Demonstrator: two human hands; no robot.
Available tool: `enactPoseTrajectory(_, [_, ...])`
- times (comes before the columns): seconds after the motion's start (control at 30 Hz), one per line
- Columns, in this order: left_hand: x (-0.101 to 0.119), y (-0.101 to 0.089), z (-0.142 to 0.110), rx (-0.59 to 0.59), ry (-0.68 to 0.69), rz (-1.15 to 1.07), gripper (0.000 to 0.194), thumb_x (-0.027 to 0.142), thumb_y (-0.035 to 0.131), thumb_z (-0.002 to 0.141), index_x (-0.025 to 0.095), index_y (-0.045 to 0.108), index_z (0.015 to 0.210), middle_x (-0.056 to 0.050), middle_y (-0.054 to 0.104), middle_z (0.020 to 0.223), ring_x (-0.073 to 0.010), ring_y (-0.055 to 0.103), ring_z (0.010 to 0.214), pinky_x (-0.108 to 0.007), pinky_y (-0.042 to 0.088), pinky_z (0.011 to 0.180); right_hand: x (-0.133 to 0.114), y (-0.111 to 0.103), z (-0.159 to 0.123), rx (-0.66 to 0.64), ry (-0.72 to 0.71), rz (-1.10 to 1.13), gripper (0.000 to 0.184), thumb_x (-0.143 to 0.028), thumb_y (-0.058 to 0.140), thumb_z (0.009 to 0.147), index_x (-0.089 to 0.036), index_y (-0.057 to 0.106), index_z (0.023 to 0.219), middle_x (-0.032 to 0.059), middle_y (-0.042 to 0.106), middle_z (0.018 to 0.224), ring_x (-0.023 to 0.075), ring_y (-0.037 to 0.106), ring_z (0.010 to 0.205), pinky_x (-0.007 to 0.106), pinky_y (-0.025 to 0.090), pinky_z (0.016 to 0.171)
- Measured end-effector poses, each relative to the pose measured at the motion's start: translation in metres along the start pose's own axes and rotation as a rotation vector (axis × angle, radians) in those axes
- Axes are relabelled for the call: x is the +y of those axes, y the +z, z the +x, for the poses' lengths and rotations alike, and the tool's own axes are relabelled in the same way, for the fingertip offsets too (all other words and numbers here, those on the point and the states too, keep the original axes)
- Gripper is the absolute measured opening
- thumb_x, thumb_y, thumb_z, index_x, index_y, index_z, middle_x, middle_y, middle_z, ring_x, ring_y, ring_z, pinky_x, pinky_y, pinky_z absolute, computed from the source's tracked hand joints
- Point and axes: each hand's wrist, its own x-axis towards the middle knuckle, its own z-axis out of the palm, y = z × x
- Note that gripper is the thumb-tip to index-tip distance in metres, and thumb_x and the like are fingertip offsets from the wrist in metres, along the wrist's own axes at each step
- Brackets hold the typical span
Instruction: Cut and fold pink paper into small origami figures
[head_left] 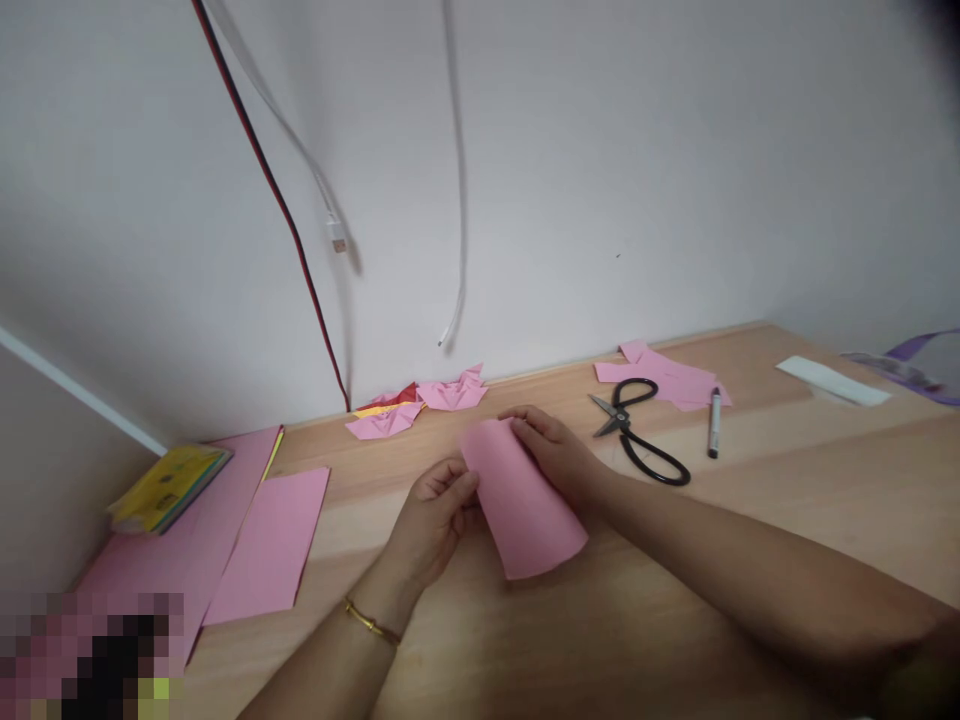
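A sheet of pink paper (525, 505), bowed into a curve, is held up over the wooden table between both hands. My left hand (439, 515), with a gold bangle at the wrist, pinches its left edge between thumb and fingers. On the other side my right hand (555, 455) grips the upper right edge, fingers partly behind the sheet. Black-handled scissors (621, 418) lie with blades apart just beyond the right hand. A marker pen (714, 425) rests to their right, touching or close to pink paper pieces (664, 378).
Folded pink paper shapes (450, 390), one with red and yellow, lie by the wall. Pink sheets (274, 550) and a yellow packet (172, 485) are at left. A white strip (832, 380) lies at far right. Cables (289, 215) hang along the wall.
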Motion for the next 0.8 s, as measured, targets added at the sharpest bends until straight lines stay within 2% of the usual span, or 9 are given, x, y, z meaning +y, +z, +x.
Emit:
enactPoseTrajectory(0.1, [0.003, -0.007, 0.006, 0.167, 0.099, 0.008, 0.02, 0.029, 0.07, 0.072, 0.016, 0.055, 0.075, 0.002, 0.063, 0.068, -0.0098, 0.058, 0.061, -0.023, 0.047, 0.06, 0.001, 0.0, 0.001, -0.086, 0.066, 0.298, 0.037, -0.05, 0.043, 0.087, -0.02, 0.061, 0.097, 0.0041, 0.063, 0.09, 0.0174, 0.056, 0.082, 0.029, 0.044, 0.07])
enactPoseTrajectory(0.2, [0.007, -0.014, 0.012, 0.28, 0.164, -0.016, 0.024, 0.029, 0.072, 0.068, 0.016, 0.053, 0.076, 0.001, 0.065, 0.071, -0.0102, 0.06, 0.063, -0.024, 0.048, 0.062, 0.001, -0.002, 0.001, -0.281, 0.132, 0.566, 0.04, -0.053, 0.048, 0.084, -0.017, 0.061, 0.096, 0.0049, 0.063, 0.085, 0.0152, 0.058, 0.073, 0.027, 0.045, 0.065])
enactPoseTrajectory(0.3, [0.009, -0.016, 0.014, 0.269, 0.135, -0.054, 0.026, 0.028, 0.072, 0.067, 0.016, 0.051, 0.077, 0.001, 0.065, 0.073, -0.0106, 0.061, 0.064, -0.025, 0.049, 0.064, -0.001, -0.003, -0.001, -0.448, 0.149, 0.639, 0.034, -0.044, 0.068, 0.073, -0.016, 0.062, 0.093, 0.0028, 0.063, 0.082, 0.0127, 0.058, 0.072, 0.025, 0.046, 0.067])
enactPoseTrajectory(0.4, [0.006, -0.013, 0.012, 0.223, 0.103, -0.041, 0.028, 0.026, 0.073, 0.067, 0.017, 0.05, 0.08, 0.001, 0.064, 0.073, -0.0111, 0.061, 0.065, -0.025, 0.049, 0.065, -0.002, -0.002, -0.005, -0.552, 0.148, 0.686, 0.037, -0.039, 0.075, 0.067, -0.017, 0.06, 0.092, 0.0014, 0.062, 0.084, 0.0117, 0.059, 0.074, 0.025, 0.046, 0.068])
enactPoseTrajectory(0.53, [-0.002, -0.011, 0.011, 0.276, 0.201, 0.13, 0.04, 0.02, 0.076, 0.062, 0.02, 0.044, 0.086, 0.005, 0.061, 0.072, -0.0099, 0.058, 0.062, -0.024, 0.047, 0.063, -0.002, 0.004, -0.011, -0.553, 0.051, 0.588, 0.034, -0.036, 0.075, 0.068, -0.016, 0.055, 0.087, -0.0005, 0.058, 0.079, 0.0097, 0.057, 0.069, 0.023, 0.044, 0.065])
enactPoseTrajectory(0.67, [-0.007, -0.014, 0.01, 0.331, 0.308, 0.331, 0.044, 0.019, 0.077, 0.061, 0.022, 0.038, 0.081, 0.01, 0.052, 0.061, -0.0074, 0.051, 0.052, -0.019, 0.041, 0.054, 0.001, 0.012, -0.017, -0.511, -0.03, 0.385, 0.037, -0.033, 0.077, 0.066, -0.018, 0.05, 0.086, -0.0017, 0.056, 0.077, 0.0092, 0.053, 0.068, 0.022, 0.042, 0.061])
enactPoseTrajectory(0.8, [-0.003, -0.009, 0.003, 0.23, 0.283, 0.451, 0.029, 0.027, 0.07, 0.069, 0.019, 0.043, 0.073, 0.004, 0.058, 0.069, -0.0104, 0.055, 0.059, -0.021, 0.042, 0.055, 0.003, 0.019, -0.024, -0.367, -0.07, 0.104, 0.04, -0.033, 0.078, 0.064, -0.019, 0.047, 0.086, -0.0029, 0.054, 0.074, 0.0096, 0.049, 0.065, 0.022, 0.039, 0.057])
